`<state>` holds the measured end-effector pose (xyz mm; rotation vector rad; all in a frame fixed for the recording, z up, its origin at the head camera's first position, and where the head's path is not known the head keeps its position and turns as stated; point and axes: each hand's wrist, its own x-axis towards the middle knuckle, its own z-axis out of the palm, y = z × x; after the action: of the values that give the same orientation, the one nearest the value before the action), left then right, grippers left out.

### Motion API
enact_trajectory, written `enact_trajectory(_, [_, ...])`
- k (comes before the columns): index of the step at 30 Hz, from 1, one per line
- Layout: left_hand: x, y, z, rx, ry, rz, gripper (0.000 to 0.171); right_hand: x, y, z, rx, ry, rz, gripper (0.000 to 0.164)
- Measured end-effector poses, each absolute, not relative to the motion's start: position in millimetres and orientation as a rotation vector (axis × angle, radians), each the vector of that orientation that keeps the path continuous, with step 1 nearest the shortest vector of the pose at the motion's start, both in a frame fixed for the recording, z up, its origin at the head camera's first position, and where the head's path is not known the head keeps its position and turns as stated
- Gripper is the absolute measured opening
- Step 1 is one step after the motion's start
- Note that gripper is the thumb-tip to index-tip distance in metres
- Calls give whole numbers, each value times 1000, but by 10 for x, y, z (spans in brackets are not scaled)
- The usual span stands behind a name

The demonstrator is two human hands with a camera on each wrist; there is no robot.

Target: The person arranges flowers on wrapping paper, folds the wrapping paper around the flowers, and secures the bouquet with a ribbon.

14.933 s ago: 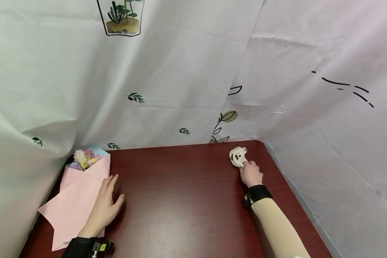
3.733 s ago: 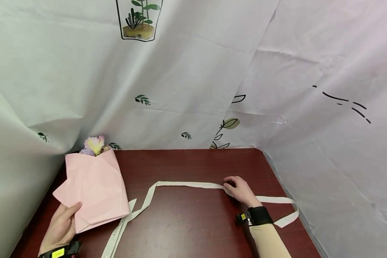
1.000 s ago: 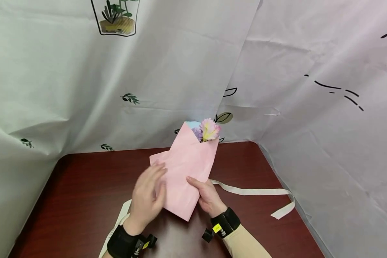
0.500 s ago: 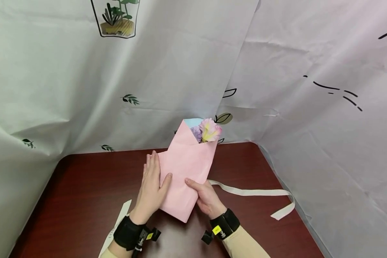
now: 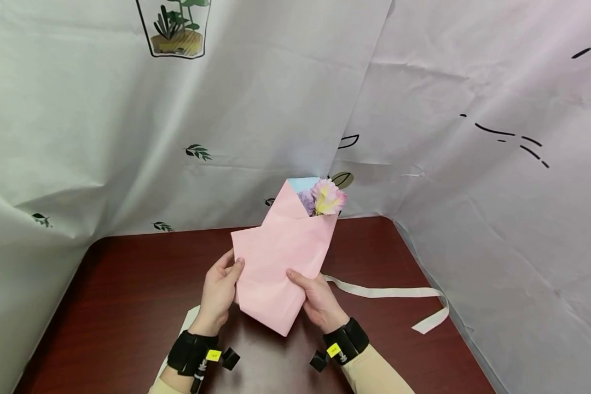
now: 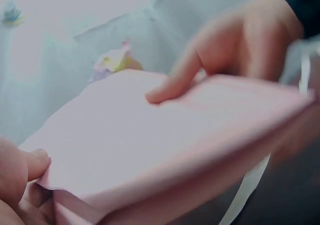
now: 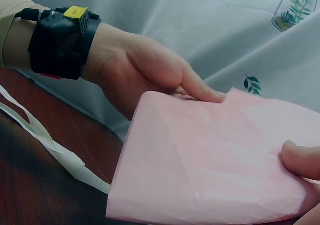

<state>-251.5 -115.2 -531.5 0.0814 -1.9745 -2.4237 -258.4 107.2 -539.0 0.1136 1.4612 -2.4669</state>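
Observation:
A bouquet in pink wrapping paper (image 5: pixel 276 257) is held up over the middle of the table, leaning to the right. From its top peek a pink-yellow flower (image 5: pixel 329 197) and a purple flower (image 5: pixel 306 201), with light blue lining behind. My left hand (image 5: pixel 218 293) pinches the paper's left edge, thumb in front and fingers behind; the left wrist view shows the paper folding at that thumb (image 6: pixel 37 164). At the lower right edge my right hand (image 5: pixel 322 303) grips the wrap, thumb on its front. A white ribbon (image 5: pixel 384 293) passes beneath, its middle hidden by the bouquet.
The dark red-brown table (image 5: pixel 128 295) ends at a pale printed curtain (image 5: pixel 256 98) behind and to the sides. The ribbon's right end curls near the table's right edge; its left part lies under my left forearm.
The bouquet came from the left to the middle, over the unrolled ribbon. In the last half second my left hand went from lying flat against the paper to pinching its left edge.

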Motion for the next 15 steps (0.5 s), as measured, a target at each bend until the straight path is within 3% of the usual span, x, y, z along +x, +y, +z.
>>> enact_trajectory(8, [-2549, -1080, -5333, 292, -1754, -2638, 65, -2578, 1072, -5357, 70, 1443, -2491, 38])
enact_trajectory(15, [-2530, -979, -5406, 312, -1606, -2443, 43, -2572, 1030, -5366, 97, 1420, -2501, 38])
